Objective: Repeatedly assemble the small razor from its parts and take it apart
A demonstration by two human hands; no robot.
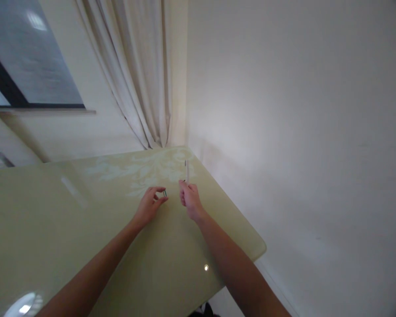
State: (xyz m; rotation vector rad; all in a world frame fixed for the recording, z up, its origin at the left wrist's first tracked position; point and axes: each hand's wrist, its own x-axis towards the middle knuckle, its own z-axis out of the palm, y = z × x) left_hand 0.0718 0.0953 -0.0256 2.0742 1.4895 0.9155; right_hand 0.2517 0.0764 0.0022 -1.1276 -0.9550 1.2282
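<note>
My left hand is over the pale green table, pinching a small, short object with dark greenish edges between thumb and fingertips. The object is too small to name. Just to its right, my right hand is closed around the near end of a thin, pale strip-like tool. That tool points away from me, with a small dark piece at its far left tip and another dark bit by my fingers. The part inside my fist is hidden. A narrow gap separates the two hands, and the held things are apart.
The glossy table has a pale floral pattern at its far corner. A plain wall runs along its right side. Beige curtains hang behind it, beside a dark-framed window. Something dark shows below the near edge.
</note>
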